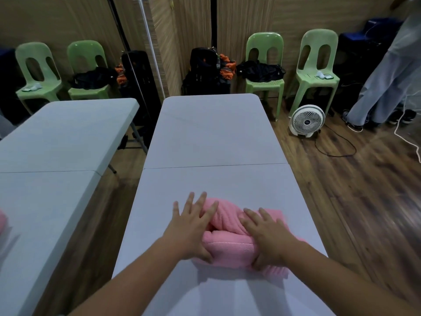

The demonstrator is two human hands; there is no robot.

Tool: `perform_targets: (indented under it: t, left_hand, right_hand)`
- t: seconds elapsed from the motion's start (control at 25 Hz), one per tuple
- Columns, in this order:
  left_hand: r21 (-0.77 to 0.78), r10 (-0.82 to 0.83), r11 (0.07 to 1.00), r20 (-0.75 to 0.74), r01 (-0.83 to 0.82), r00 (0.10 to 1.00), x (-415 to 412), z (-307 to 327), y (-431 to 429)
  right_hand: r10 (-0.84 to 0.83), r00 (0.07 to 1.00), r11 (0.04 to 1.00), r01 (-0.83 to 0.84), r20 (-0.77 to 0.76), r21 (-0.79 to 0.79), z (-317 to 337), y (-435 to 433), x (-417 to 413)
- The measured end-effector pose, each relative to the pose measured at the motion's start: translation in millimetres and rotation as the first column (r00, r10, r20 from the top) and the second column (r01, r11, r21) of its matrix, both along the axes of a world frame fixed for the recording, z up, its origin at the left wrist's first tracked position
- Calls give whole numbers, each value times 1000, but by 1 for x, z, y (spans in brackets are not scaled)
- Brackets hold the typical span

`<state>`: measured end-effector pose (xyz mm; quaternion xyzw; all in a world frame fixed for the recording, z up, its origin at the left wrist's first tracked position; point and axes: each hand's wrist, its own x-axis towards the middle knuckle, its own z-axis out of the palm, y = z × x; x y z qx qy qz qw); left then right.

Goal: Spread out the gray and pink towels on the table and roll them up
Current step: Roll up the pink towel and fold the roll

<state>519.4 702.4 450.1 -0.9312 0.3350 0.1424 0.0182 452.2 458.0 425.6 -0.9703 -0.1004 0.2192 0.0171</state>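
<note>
**Both hands flat on a bunched pink towel**

The pink towel [227, 245] lies near the front edge of the grey folding counter [211, 133], bunched into a thick, partly twisted roll that runs left to right. The left hand [193, 226] rests on the roll's left end with its fingers straight and spread, some reaching past the cloth onto the counter; its thumb lies against the near side of the roll. The right hand [267, 236] presses the right part of the towel, fingers straight and close together, thumb down at the near edge. Neither hand is closed around the cloth.

A second counter [57, 137] stands to the left, with a bit of pink cloth [1, 221] at its edge. Green plastic chairs [265, 62] line the wall, one holding a black bag [259, 70]. A white floor fan [306, 120] sits on the wooden floor; the dark badge at its hub is too small to read. No other writing is legible.
</note>
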Motion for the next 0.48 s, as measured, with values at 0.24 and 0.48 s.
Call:
perform_targets:
  t: [0.24,0.48]
  left_hand:
    - [-128,218,968,-1,-216,976,2,6,-12]
    - [-328,188,938,209,-112,960,26,107,-23]
  right_hand:
    - [-91,987,988,74,130,136,11,-8,8]
    - [-206,890,972,138,408,191,108,-30,24]
